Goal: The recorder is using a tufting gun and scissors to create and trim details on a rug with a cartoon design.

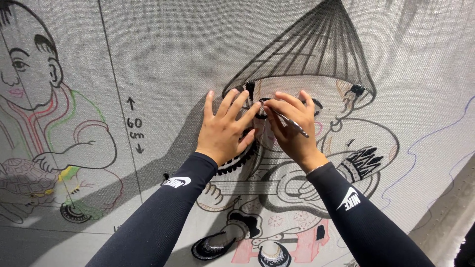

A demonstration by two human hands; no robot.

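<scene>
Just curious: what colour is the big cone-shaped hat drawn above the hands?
Black lines on grey cloth, cone-shaped hat, head view.

Under your left hand (223,129) the canvas (163,54) is a grey woven cloth, matt, with a fine mesh grain you can see across its whole face. The drawn lines (307,44) on it look flat and inky, while the tufted black patches (363,160) stand up rough and fuzzy like yarn. The thin tool (293,123) in your right hand (292,128) looks like metal, smooth with a dull shine. Your sleeves (163,217) are black stretch fabric, smooth and matt.
</scene>
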